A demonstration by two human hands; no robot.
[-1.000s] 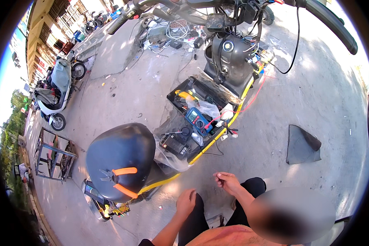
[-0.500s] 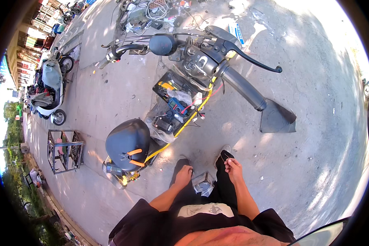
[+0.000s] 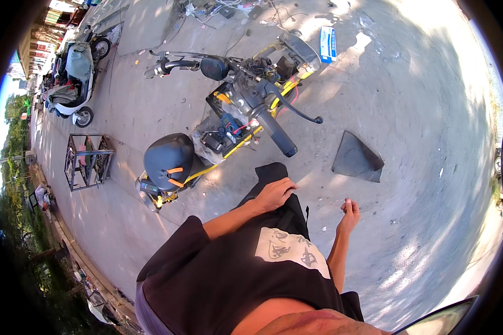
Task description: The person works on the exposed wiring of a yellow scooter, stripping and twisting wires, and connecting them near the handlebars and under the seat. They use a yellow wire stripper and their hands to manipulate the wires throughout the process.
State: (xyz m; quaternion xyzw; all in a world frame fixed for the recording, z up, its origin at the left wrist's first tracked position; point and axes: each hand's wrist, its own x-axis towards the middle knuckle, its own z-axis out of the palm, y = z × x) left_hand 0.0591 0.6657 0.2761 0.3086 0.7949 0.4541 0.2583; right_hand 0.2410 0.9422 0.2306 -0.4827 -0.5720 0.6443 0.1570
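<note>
My left hand (image 3: 276,194) is over my dark trouser leg, its fingers curled inward; anything inside them is hidden. Off to the right, over the bare ground, my right hand (image 3: 349,216) has thumb and fingers pinched together. A tiny thin thing may be at its fingertips, too small to name. Ahead stands a stripped electric scooter with a yellow frame (image 3: 243,144), a black seat (image 3: 165,159) and a black handlebar grip (image 3: 281,140). Orange-handled pliers (image 3: 174,176) lie on the seat. A blue multimeter (image 3: 229,123) and a black box (image 3: 211,139) sit in its open floor bay.
A dark flat sheet (image 3: 359,159) lies on the concrete right of the scooter. A blue-and-white box (image 3: 328,44) is farther off. To the left are a metal frame stand (image 3: 89,161) and a parked white scooter (image 3: 78,100). Loose wires (image 3: 223,6) litter the far ground.
The view has shifted and my body has turned, with one leg now farther forward. My right hand has moved away to the right, and my left hand has moved up and right in view.
</note>
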